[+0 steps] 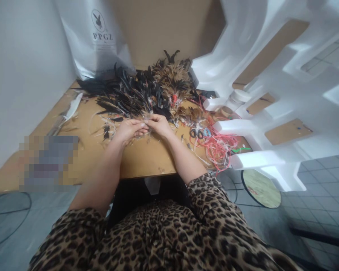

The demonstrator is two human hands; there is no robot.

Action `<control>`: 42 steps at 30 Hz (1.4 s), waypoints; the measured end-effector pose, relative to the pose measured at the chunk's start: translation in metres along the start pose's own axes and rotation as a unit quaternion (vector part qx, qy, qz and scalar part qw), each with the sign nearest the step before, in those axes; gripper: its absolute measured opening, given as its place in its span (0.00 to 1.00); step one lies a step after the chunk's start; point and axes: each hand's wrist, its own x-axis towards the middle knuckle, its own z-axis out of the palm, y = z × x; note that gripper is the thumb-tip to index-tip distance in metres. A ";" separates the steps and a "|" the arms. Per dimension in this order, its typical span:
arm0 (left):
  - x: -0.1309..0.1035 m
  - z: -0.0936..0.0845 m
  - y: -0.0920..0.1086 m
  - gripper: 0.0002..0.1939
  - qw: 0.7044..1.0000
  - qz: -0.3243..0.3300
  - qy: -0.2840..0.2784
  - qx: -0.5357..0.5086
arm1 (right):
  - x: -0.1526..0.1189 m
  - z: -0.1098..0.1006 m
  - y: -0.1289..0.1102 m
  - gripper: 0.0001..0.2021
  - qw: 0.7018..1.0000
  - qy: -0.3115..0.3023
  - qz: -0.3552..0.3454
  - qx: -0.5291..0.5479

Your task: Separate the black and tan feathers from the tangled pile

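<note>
My left hand (130, 130) and my right hand (158, 124) meet at the fingertips over the wooden table (147, 162). Both are closed in a pinch at the near edge of a pile of black feathers (130, 90). Wispy feather bits show around the fingers, but what exactly the fingertips hold is too small to tell. Brown feathers (175, 77) are heaped behind my right hand, with a red spot low in the bunch. Loose small feathers (106, 131) lie to the left of my left hand.
Tangled pink and white strings (219, 146) lie at the table's right, beside black rings (196, 133). White foam pieces (254, 160) overhang that side. A white feather (73, 107) lies on the left. Behind stands a silvery bag (101, 52); a round stool (261, 188) is below right.
</note>
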 end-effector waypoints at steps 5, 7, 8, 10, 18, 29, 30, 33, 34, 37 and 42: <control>0.003 -0.002 -0.002 0.08 1.000 0.018 0.017 -0.006 | 0.000 0.001 -0.001 0.12 0.999 0.001 -0.021 -0.044; 0.004 -0.005 -0.001 0.08 0.999 0.022 0.023 -0.017 | 0.000 -0.001 -0.002 0.11 0.998 0.003 -0.018 -0.062; 0.004 -0.006 -0.001 0.08 0.999 0.023 0.027 -0.024 | 0.000 -0.003 -0.002 0.11 0.997 0.003 -0.014 -0.070; 0.004 -0.007 0.000 0.09 0.999 0.022 0.035 -0.035 | 0.000 -0.006 -0.004 0.11 0.997 0.002 -0.009 -0.080; 0.007 -0.006 -0.006 0.10 0.997 0.022 0.046 -0.055 | -0.002 0.000 -0.001 0.10 0.993 0.010 -0.034 -0.108; 0.009 -0.004 -0.007 0.08 0.983 0.029 0.015 -0.181 | -0.010 0.014 0.004 0.08 0.932 0.076 -0.206 -0.287; 0.009 -0.004 -0.007 0.08 0.981 0.030 0.014 -0.190 | -0.011 0.015 0.004 0.08 0.930 0.076 -0.207 -0.294; 0.011 -0.005 -0.008 0.07 0.978 0.028 0.005 -0.205 | -0.009 0.017 0.005 0.07 0.948 0.073 -0.174 -0.256; 0.011 -0.005 -0.008 0.07 0.978 0.024 -0.002 -0.208 | -0.008 0.017 0.006 0.07 0.963 0.064 -0.150 -0.215; 0.011 -0.005 -0.007 0.06 0.977 0.016 -0.010 -0.212 | -0.004 0.018 0.007 0.10 0.997 0.024 -0.054 -0.046; 0.010 -0.002 -0.005 0.08 0.980 0.021 0.010 -0.196 | -0.004 0.016 0.003 0.15 0.993 -0.004 0.055 0.100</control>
